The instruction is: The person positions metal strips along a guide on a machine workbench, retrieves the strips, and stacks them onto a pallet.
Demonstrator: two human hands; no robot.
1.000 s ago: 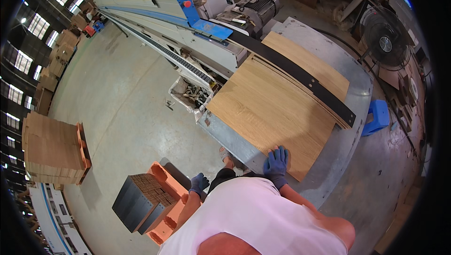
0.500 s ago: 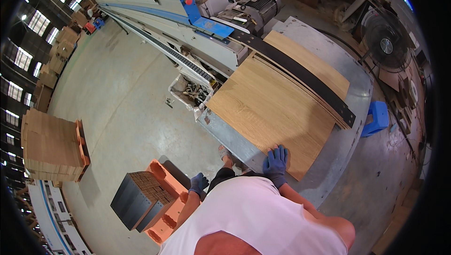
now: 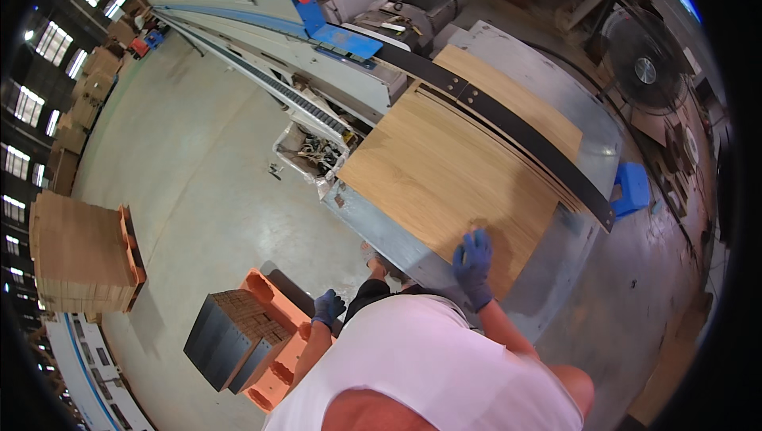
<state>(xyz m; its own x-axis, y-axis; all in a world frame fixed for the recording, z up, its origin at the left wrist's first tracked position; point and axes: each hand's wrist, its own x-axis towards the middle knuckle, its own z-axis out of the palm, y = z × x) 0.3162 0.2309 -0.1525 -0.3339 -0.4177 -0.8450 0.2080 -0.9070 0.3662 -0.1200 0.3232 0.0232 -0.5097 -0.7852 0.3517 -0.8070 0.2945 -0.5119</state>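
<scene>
Strip [image 3: 516, 125], dark: sliding farther from machine [image 3: 270, 6] toward four o'clock, showing more length | right hand [image 3: 474, 262], four o'clock: extending fingers, ungrasping, over panel [image 3: 444, 169] | left hand [image 3: 326, 308], seven o'clock: curling, contents untellable

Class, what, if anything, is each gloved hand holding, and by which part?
Nothing is visibly held: the right hand is open over the wood-grain board, gripping no edge, and the left hand shows nothing in it.

Your blue-gloved right hand [image 3: 474, 267] hovers at a flat wood-grain board [image 3: 448, 185] on a grey metal table [image 3: 389, 229]; your blue-gloved left hand [image 3: 327, 307] hangs near an orange pallet [image 3: 287, 313].
</scene>
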